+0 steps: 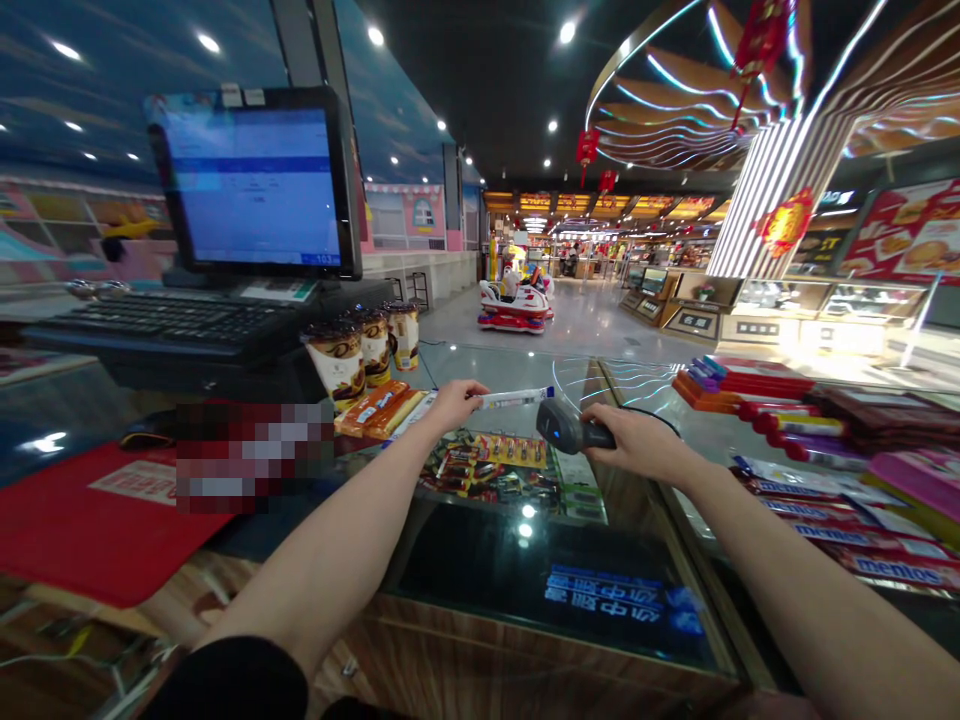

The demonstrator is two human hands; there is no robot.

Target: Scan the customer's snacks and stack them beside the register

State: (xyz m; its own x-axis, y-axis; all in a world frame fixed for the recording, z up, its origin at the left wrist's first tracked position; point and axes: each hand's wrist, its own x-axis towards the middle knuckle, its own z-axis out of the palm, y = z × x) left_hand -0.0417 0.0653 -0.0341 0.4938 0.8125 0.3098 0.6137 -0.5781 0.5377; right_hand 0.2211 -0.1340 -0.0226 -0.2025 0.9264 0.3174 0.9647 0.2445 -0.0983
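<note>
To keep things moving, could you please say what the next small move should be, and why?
Perhaps turn the white tube in the left hand toward the barcode scanner in the right hand: it lies above the scanner's head, no barcode showing clearly.

Barcode scanner (562,425) beside tube (514,398), POS monitor (255,185) left, Mentos rolls (892,567) right

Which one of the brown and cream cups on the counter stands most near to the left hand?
The front cup, at the row's near end, is closest to the left hand; the other cups stand farther back.
</note>
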